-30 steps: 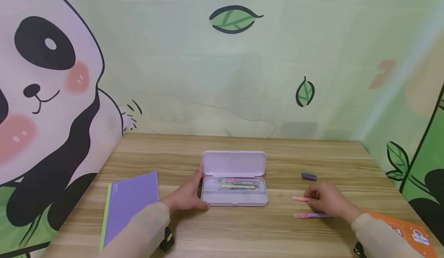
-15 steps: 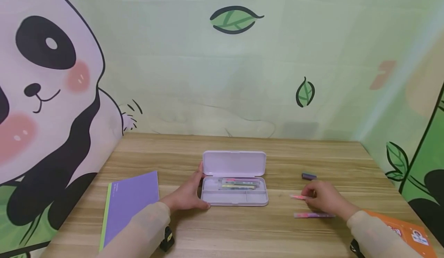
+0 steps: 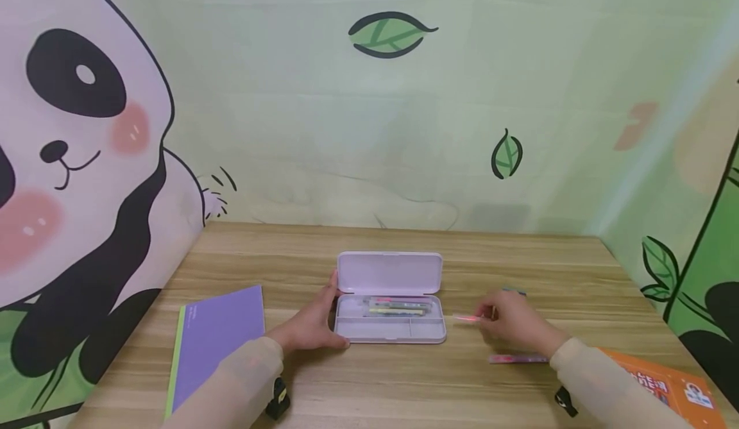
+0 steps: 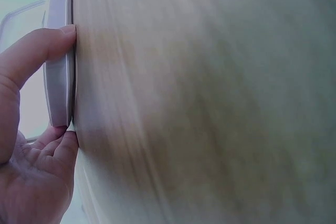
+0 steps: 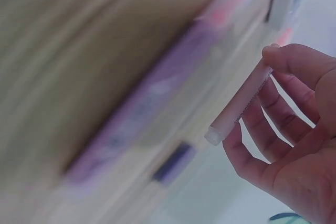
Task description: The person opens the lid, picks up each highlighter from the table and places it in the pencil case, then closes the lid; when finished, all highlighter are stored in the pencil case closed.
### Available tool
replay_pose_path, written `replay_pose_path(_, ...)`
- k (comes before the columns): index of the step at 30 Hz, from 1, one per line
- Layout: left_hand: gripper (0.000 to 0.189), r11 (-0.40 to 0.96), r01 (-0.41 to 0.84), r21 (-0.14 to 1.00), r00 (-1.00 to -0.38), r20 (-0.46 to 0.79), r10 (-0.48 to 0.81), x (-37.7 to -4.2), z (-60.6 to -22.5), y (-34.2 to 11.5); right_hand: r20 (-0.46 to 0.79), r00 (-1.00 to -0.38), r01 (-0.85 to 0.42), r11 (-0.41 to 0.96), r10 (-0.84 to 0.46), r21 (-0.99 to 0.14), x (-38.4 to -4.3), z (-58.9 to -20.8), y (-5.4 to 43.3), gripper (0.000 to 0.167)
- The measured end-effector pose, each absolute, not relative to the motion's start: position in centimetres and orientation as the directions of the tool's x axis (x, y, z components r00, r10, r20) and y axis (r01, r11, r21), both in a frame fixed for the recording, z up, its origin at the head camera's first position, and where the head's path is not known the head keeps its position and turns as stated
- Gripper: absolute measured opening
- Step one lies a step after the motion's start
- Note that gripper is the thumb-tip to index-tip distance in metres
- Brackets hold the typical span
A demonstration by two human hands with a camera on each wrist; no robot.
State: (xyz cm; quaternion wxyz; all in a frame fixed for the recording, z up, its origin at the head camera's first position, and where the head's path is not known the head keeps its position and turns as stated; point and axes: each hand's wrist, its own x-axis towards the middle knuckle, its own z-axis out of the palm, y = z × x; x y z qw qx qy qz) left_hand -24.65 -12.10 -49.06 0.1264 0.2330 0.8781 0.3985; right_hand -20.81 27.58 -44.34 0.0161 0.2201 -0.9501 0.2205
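Observation:
A pale lilac pencil case (image 3: 390, 272) stands with its lid raised in the middle of the table; several pens (image 3: 398, 307) lie in its long back compartment. My left hand (image 3: 308, 323) holds the case's left end, thumb at the front edge and fingers along the side. In the left wrist view, the thumb presses the case wall (image 4: 59, 82). Right of the case, my right hand (image 3: 514, 320) pinches a slim pen with a pink tip (image 3: 466, 318), its pale barrel (image 5: 239, 100) clear of the table. A purple-and-pink pen (image 3: 516, 358) lies nearer me.
A purple notebook (image 3: 222, 339) lies at the left, partly under my left forearm. An orange booklet (image 3: 664, 384) lies at the right under the right sleeve. A small dark block (image 5: 174, 162) lies behind my right hand. A printed cloth (image 3: 392, 159) hangs behind the table.
My right hand has lifted the pink-tipped pen and moved left with it, closer to the pencil case. My left hand has stayed on the case.

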Motion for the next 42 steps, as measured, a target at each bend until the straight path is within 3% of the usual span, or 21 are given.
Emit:
replay_pose_path(22,0.136,0.550,0.332,0.766,-0.853,-0.005,0.522,-24.6,-48.9,-12.2,0.178,-0.815,-0.576,0.737,-0.552,-0.354,-24.3,-42.2,17.2,0.007)
replay_pose_path(27,0.136,0.548,0.336,0.766,-0.851,-0.002,0.525,-24.5,-49.0,-12.2,0.214,-0.778,-0.626,0.698,-0.591,-0.349,-24.3,-42.3,15.0,0.006)
replay_pose_path(42,0.135,0.547,0.387,0.742,-0.844,0.047,0.534,-24.5,-49.2,-12.3,0.145,-0.766,-0.625,0.673,-0.627,-0.396,-22.6,-43.8,9.6,0.004)
